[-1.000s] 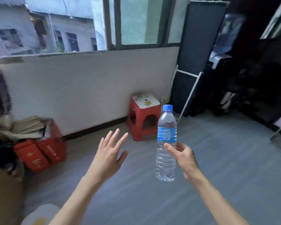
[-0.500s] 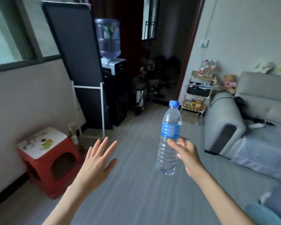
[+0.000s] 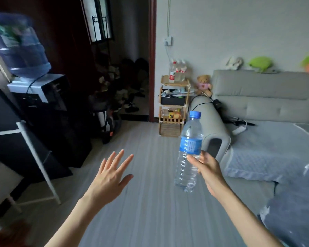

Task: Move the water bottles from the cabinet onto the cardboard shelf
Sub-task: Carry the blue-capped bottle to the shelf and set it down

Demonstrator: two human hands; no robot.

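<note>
Right hand (image 3: 206, 171): fingers and thumb curled round the bottle (image 3: 188, 154) just below its label, holding it near upright, forearm extended forward. Left hand (image 3: 109, 177): left of the bottle, apart from it, fingers straight and spread, holding nothing.

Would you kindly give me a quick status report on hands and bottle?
Right hand gripping water bottle, upright, mid-air. Left hand open, empty. Shelf ahead, bare floor between.

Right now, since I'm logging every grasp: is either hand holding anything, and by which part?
The right hand grips the water bottle around its middle, just below the blue label. The left hand is open and holds nothing.
</note>
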